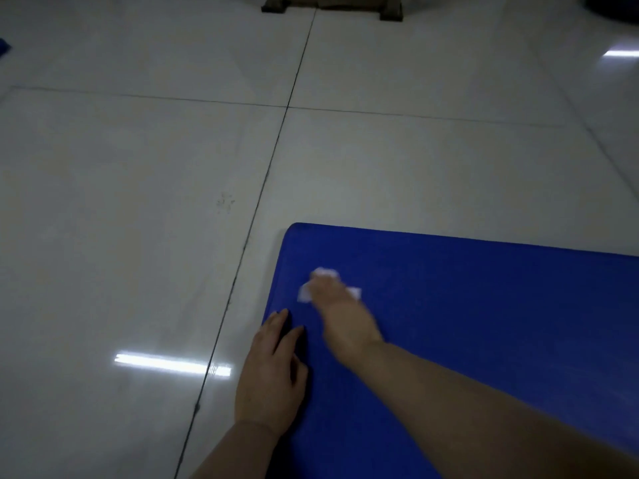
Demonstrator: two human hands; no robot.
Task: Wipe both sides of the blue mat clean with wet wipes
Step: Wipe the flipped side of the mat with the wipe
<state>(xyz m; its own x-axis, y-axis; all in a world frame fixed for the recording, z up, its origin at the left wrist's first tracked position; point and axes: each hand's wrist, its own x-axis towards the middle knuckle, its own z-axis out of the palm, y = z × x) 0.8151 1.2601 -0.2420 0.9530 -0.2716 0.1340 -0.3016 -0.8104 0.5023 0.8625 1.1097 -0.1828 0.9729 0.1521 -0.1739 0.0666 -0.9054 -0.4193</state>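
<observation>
Glossy tile floor (138, 236) w/ blue mat (484, 323) flat on it.

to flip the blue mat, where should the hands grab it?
Probably the far left corner of the blue mat, coming from the floor side: its edges lie exposed there. The left hand already presses nearby; the right hand presses the wipe.

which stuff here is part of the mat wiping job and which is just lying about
Part of the job:
- flat blue mat on the floor
- crumpled white wet wipe under the right hand
- left hand resting flat at the mat's left edge

Just lying about:
- dark wooden furniture base at the top
- small blue object at the far left edge
- glossy white tiled floor
</observation>
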